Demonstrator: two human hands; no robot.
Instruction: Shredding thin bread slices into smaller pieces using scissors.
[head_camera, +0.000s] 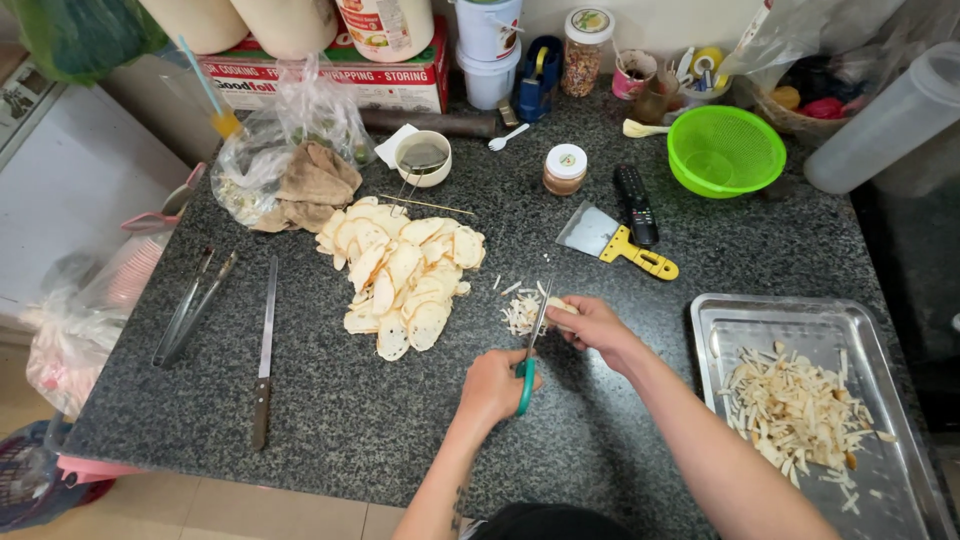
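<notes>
My left hand (492, 385) grips green-handled scissors (532, 345), blades pointing away over the dark granite counter (350, 420). My right hand (592, 325) pinches a pale round slice (560, 305) at the blade tips. A small heap of cut pale strips (521, 312) lies just left of the blades. A large pile of whole pale slices (405, 270) sits further left. A metal tray (880, 480) at my right holds a mound of cut strips (795, 405).
A long knife (265, 350) and metal tongs (190, 305) lie at the left. A yellow-handled scraper (615, 240), black remote (634, 203), green colander (725, 150), small jar (565, 168), cup (423, 157), brown cloth (310, 185) and plastic bag (290, 120) stand behind.
</notes>
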